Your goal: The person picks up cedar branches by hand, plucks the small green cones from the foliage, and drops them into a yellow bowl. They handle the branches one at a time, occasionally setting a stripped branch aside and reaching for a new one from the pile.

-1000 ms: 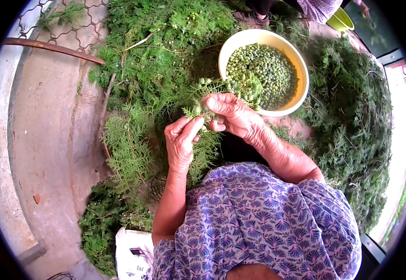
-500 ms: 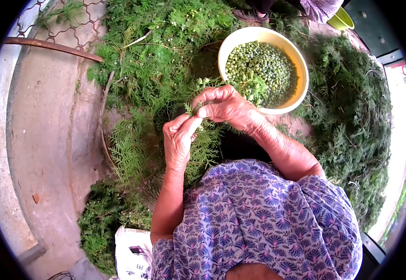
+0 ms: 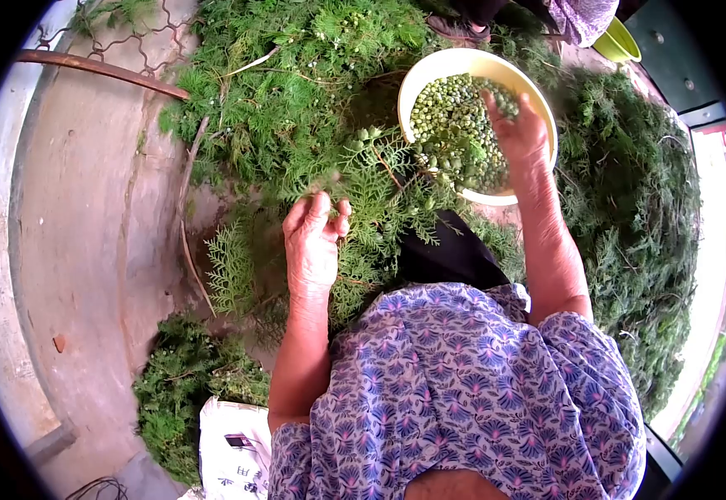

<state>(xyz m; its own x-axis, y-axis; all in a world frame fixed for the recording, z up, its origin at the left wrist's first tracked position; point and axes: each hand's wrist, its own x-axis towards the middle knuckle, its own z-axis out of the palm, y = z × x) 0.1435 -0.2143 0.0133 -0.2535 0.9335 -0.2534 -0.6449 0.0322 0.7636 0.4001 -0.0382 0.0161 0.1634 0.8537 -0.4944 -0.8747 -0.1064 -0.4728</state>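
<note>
My left hand (image 3: 313, 250) is closed, its thumb and fingers pinched on a green cypress sprig (image 3: 326, 182) whose tip is blurred. A larger cypress branch (image 3: 384, 179) with several pale green cones lies just beyond and to the right of that hand. Over the far right part of a pale yellow basin (image 3: 405, 92) is my right hand (image 3: 520, 129), fingers apart and a little blurred, with nothing seen in it. Small round green cones (image 3: 455, 108) fill much of the basin, and a leafy bit lies among them.
Cut greenery (image 3: 296, 108) covers the ground ahead, with a darker heap (image 3: 630, 225) on the right. A wooden stick (image 3: 100, 73) lies at the left. A white sack (image 3: 234, 446) is near my left elbow. Another person's shoe (image 3: 459, 27) and a green container (image 3: 619, 42) show at the top.
My right hand has left my left hand and moved right and up over the basin, its fingers opening. My left hand stays in nearly the same place, slightly lower.
</note>
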